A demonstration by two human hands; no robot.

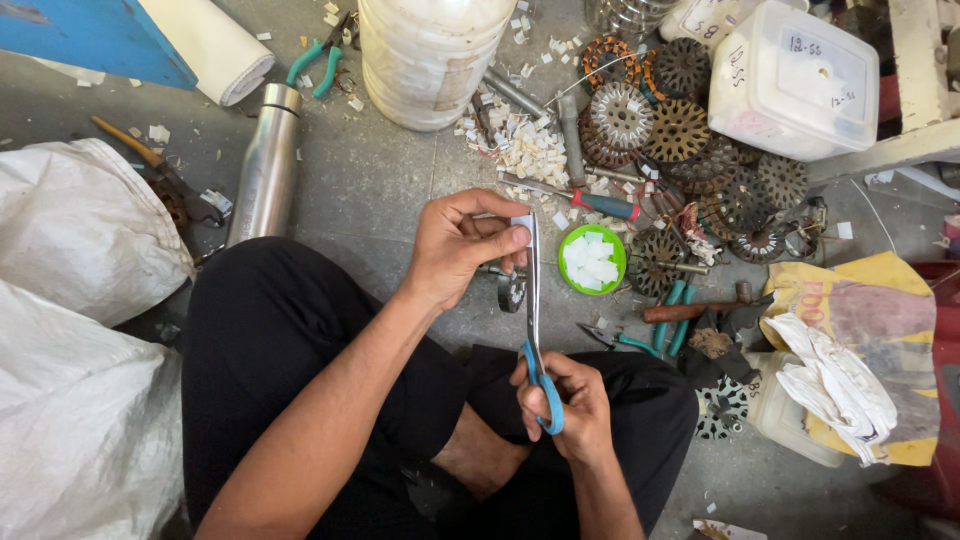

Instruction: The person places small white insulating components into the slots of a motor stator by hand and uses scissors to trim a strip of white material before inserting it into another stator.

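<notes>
right hand [568, 410] grips the blue handles of the scissors [534, 320], blades pointing away. left hand [462, 245] pinches a small white paper piece [522, 222] at the blade tips. beyond, a green lid [592, 260] of white pieces sits on the floor [380, 180].

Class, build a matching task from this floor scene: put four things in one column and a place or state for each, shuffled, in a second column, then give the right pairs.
1 scissors
2 green lid
3 steel bottle
4 white strip

A lying on the floor by the knee
B pinched in the left hand
C filled with white pieces
D gripped by the right hand

Pairs: 1-D, 2-C, 3-A, 4-B
</notes>
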